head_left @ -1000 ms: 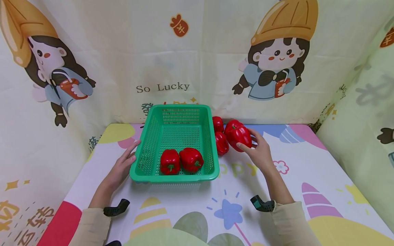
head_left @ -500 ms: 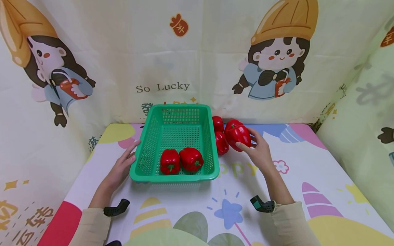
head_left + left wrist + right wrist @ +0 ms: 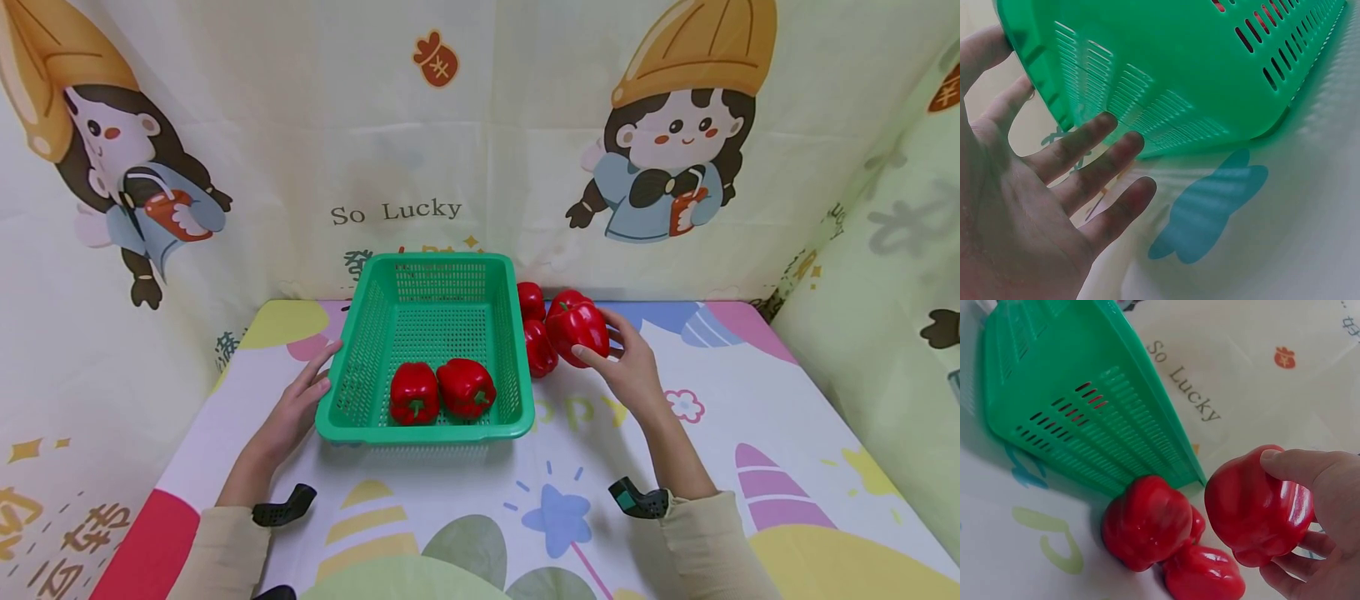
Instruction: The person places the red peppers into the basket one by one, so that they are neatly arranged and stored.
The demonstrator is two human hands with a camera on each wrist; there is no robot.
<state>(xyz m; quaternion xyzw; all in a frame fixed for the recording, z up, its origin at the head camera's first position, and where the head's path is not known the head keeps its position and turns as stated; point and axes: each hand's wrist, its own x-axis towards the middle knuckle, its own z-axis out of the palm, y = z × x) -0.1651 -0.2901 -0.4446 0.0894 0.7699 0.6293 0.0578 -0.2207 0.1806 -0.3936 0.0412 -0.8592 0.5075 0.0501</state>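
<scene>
My right hand (image 3: pixel 628 367) grips a red bell pepper (image 3: pixel 576 329) between thumb and fingers, right of the green plastic basket (image 3: pixel 429 435). In the right wrist view this bell pepper (image 3: pixel 1250 506) is held apart from the other peppers. Two red bell peppers (image 3: pixel 414 392) lie side by side in the near part of the basket, stems toward me. My left hand (image 3: pixel 288 417) touches the basket's left side with fingers extended. From the left wrist, several fingers (image 3: pixel 1100 131) are spread beside the slotted wall.
More red bell peppers (image 3: pixel 1147 522) lie against the basket's right side, partly hidden in the head view. A patterned cloth (image 3: pixel 562 517) covers the table. Printed curtains (image 3: pixel 525 125) stand behind and at both sides.
The bell pepper in my right hand has shifted very slightly left. My left hand and the basket stay where they were.
</scene>
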